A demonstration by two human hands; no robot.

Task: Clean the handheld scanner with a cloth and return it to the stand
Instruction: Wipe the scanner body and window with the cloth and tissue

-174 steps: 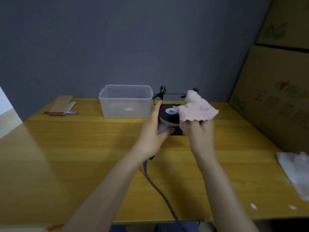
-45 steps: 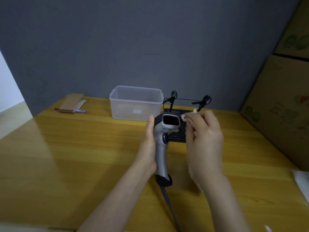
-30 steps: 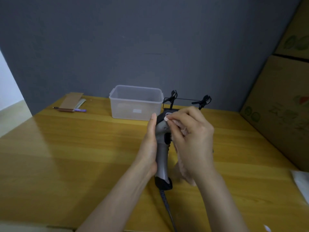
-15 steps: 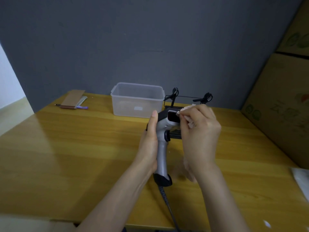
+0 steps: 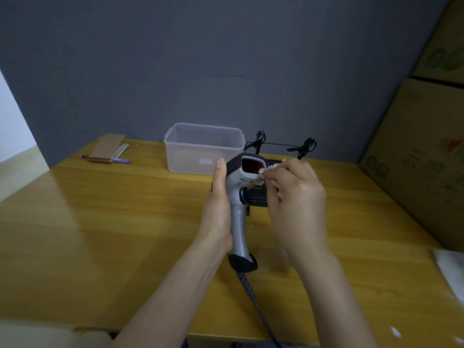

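Observation:
My left hand [image 5: 219,209] grips the grey handle of the handheld scanner [image 5: 239,214] and holds it upright above the table, its red window facing me. My right hand [image 5: 296,207] is bunched around a pale pink cloth [image 5: 272,167], of which only a small tip shows at my fingertips, pressed to the right edge of the scanner window. The black stand [image 5: 257,197] sits on the table behind the scanner, mostly hidden by it and my right hand. The scanner's dark cable [image 5: 258,307] runs down off the front table edge.
A clear plastic box [image 5: 203,149] stands at the back of the wooden table [image 5: 100,222]. A black wire rack with clips [image 5: 283,145] is behind the stand. Cardboard pieces and a pen [image 5: 108,153] lie back left. Cardboard boxes [image 5: 421,159] rise at the right, white plastic [image 5: 452,270] below.
My right hand has slid the cloth from over the scanner window to its right edge, so the red window shows again. The left hand keeps the scanner upright in the same place.

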